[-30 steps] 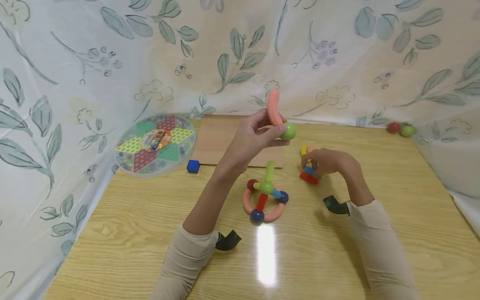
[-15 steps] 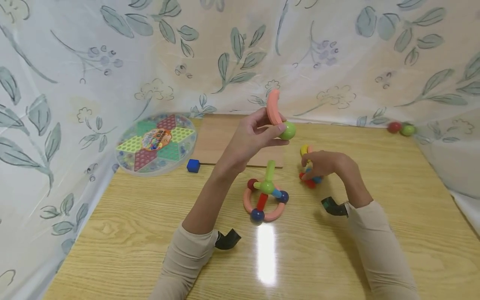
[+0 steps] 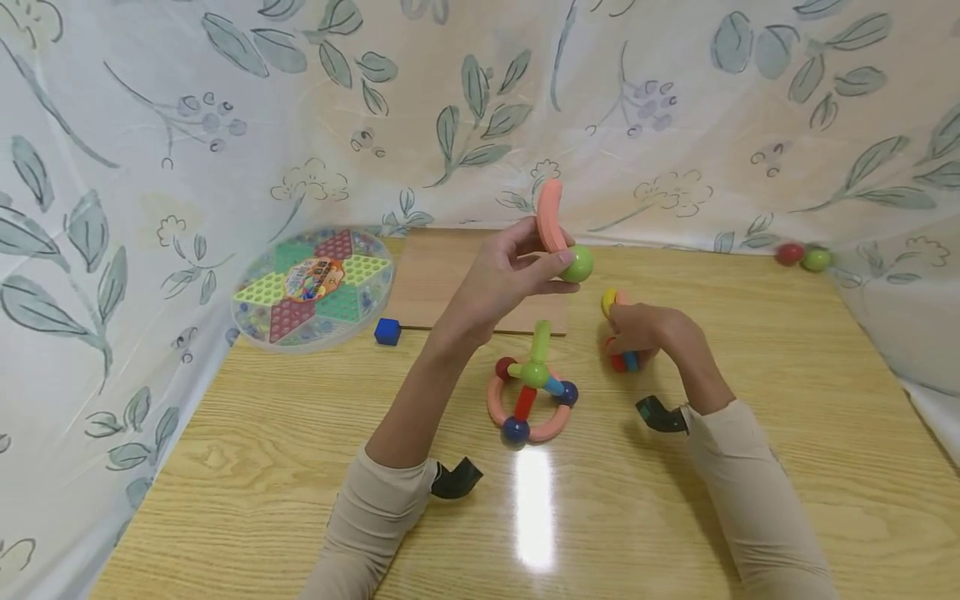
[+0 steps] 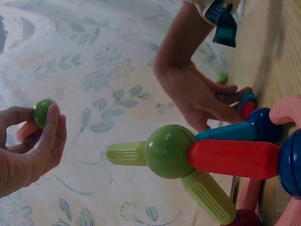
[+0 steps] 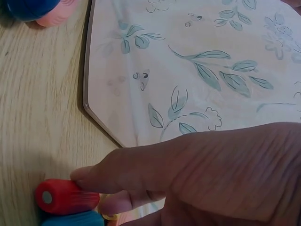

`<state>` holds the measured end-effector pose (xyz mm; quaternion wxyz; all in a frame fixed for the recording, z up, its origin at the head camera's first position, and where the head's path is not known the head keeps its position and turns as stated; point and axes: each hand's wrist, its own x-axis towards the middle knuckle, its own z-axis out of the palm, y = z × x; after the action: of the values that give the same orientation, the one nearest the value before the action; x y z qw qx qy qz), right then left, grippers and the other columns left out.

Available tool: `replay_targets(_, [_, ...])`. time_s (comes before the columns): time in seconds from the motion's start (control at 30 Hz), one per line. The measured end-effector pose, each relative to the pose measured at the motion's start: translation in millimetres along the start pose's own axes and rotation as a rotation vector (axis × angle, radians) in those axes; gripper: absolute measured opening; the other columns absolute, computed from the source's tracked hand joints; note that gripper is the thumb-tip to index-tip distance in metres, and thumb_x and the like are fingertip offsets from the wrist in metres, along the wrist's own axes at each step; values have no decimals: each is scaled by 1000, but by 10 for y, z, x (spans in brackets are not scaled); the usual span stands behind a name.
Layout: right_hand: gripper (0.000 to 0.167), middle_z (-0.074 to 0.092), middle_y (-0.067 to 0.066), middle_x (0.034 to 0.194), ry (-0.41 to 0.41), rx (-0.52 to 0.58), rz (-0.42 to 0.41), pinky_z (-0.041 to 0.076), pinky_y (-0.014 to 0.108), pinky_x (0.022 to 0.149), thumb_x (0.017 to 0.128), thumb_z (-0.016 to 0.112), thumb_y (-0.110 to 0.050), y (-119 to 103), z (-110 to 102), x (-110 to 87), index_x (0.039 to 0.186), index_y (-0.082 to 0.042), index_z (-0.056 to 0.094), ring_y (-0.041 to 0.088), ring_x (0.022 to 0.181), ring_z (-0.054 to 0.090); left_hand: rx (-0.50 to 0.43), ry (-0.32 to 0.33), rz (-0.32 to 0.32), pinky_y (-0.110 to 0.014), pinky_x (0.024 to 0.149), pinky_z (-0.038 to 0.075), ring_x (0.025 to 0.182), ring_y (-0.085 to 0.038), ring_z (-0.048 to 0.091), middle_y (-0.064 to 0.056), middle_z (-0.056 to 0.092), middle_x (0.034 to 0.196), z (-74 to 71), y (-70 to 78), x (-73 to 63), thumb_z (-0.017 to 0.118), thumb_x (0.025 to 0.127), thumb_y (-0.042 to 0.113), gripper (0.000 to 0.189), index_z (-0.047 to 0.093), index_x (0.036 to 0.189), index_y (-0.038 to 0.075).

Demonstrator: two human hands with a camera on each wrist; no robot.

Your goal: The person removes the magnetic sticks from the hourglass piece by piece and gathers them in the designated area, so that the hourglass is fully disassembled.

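At table [image 3: 615,508], left hand [image 3: 506,265] holds one arc [image 3: 550,217], one ball [image 3: 578,264]; right hand [image 3: 649,327] pinches one red rod [image 5: 65,197].

Pale cloth [image 3: 405,125] printed with blue-green leaves [image 3: 234,46], sketched flowers [image 3: 309,179] and mauve berries [image 3: 651,102] hangs across the room before me, whiter at left, creamier at centre. It borders a yellowish wood-grained table [image 3: 255,467], where a bright streak of light [image 3: 533,508] gleams on the glossy near part.
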<state>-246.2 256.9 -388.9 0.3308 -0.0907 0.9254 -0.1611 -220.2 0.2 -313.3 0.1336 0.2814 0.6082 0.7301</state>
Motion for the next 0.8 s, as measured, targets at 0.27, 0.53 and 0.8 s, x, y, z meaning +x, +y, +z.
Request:
replay_targets(0.27, [82, 56, 18, 100, -11, 78, 81, 60, 32, 68, 98, 57, -17, 62, -6, -7, 156, 16, 9, 21, 69, 77, 17, -19, -15, -41, 91, 64, 96, -19, 71, -15, 62, 116, 21, -6, 6, 62, 102, 2, 28, 57, 128, -7])
replay_targets(0.53, [45, 56, 10, 90, -46, 55, 95, 61, 29, 63, 104, 57, -18, 43, -1, 23, 134, 12, 43, 18, 66, 75, 25, -37, -22, -40, 91, 64, 97, -19, 70, -15, 62, 117, 30, -3, 7, 63, 102, 3, 30, 57, 130, -8])
replay_targets(0.8, [16, 55, 8, 89, -34, 48, 70, 63, 31, 65, 103, 59, -17, 33, -1, 7, 98, -3, 51, 21, 69, 75, 21, -61, -19, -49, 95, 62, 96, -20, 70, -15, 63, 116, 30, -7, -2, 62, 102, 2, 28, 58, 128, -7])
